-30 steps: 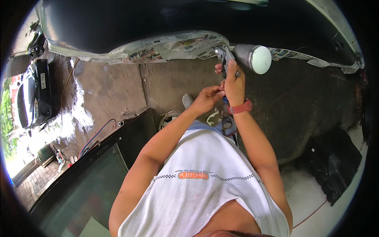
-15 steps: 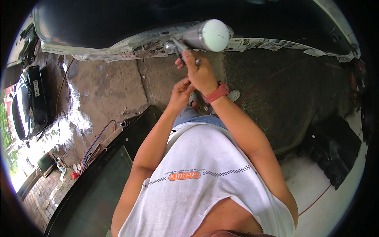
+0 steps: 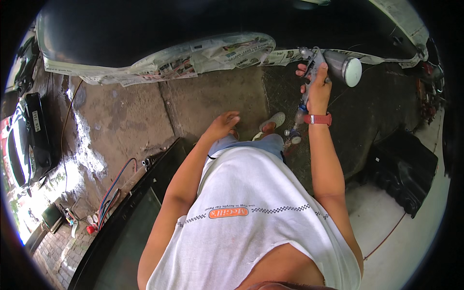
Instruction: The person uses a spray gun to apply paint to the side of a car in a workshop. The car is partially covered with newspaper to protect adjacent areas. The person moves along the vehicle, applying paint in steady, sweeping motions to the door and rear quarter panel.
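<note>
Dark, glossy bodywork (image 3: 159,36) sweeps across the top of the scene, its lower edge trimmed with taped-on newspaper (image 3: 232,54), and stained concrete floor (image 3: 125,108) spreads out below it. Over on the left, a dark car (image 3: 34,140) is parked by a bright, wet-looking patch of ground.

Now to the action! Up near the papered edge, right of centre, sits the spray gun (image 3: 315,67), and the right hand (image 3: 318,92) has it firmly: fingers wrapped around the grip, thumb lying along the back. A silver cup (image 3: 336,64) leans out to the gun's right, pale round end facing up at the camera. The nozzle end is on the newspaper side, though from overhead it's hard to judge whether it stands clear of the paper. Below the grip hang metal fittings with a round gauge (image 3: 296,139), just beside the forearm, and a red watch (image 3: 318,119) circles that wrist.

And the left hand (image 3: 223,124)? Well apart from the gun, fingers loosely bent, nothing visible in its grasp, poised above the legs. A light clog (image 3: 276,120) shows between the two hands. Lower left, a black-framed glass panel (image 3: 130,251) slants past coloured hoses (image 3: 113,186); far right, a black moulded part (image 3: 401,166) rests on a whitish surface (image 3: 372,212).
</note>
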`<state>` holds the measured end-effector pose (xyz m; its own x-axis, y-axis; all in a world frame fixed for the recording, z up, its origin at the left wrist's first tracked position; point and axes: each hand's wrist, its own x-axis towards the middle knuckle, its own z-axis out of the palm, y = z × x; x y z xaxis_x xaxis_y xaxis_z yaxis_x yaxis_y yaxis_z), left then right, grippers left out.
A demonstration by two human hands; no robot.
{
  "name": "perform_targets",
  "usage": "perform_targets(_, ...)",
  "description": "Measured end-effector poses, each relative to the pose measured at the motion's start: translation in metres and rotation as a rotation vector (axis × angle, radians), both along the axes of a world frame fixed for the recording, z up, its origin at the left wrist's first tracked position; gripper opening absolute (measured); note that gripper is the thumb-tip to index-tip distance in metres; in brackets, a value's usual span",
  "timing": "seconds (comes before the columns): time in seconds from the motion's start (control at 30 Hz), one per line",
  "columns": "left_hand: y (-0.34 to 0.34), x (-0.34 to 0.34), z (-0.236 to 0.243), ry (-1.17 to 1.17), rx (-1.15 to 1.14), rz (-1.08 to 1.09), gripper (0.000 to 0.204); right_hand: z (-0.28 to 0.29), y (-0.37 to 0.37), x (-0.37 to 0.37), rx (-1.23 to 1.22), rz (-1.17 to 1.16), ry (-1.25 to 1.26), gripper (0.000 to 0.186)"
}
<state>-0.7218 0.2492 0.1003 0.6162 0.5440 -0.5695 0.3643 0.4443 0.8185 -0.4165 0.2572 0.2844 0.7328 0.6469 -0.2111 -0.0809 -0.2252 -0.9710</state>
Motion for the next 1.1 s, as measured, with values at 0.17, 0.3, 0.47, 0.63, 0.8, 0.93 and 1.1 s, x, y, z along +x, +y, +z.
perform_targets(0.17, -0.036, -0.113, -0.082, 0.428, -0.127, 0.161, 0.049, 0.011, 0.011, -0.010, 0.019, 0.072, 0.020, 0.062)
perform_targets(0.3, -0.082, -0.190, -0.109, 0.725, -0.109, 0.231, 0.051, 0.016, 0.031, -0.056, 0.013, 0.244, 0.038, 0.064)
perform_targets(0.47, -0.102, -0.213, -0.108, 0.780, -0.142, 0.284, 0.053, 0.019, 0.050, -0.120, 0.004, 0.451, 0.067, 0.054)
perform_targets(0.63, -0.109, -0.193, -0.107, 0.711, -0.099, 0.334, 0.050, 0.031, 0.071, -0.160, 0.092, 0.638, 0.069, 0.054)
perform_targets(0.8, -0.089, -0.154, -0.088, 0.602, -0.002, 0.252, 0.050, 0.041, 0.072, -0.143, 0.028, 0.629, 0.152, 0.060)
perform_targets(0.93, -0.077, -0.144, -0.082, 0.590, -0.056, 0.247, 0.050, 0.033, 0.055, -0.087, -0.004, 0.483, 0.053, 0.064)
perform_targets(1.1, -0.065, -0.148, -0.068, 0.744, 0.051, 0.165, 0.047, 0.033, 0.022, -0.009, -0.016, 0.256, -0.035, 0.063)
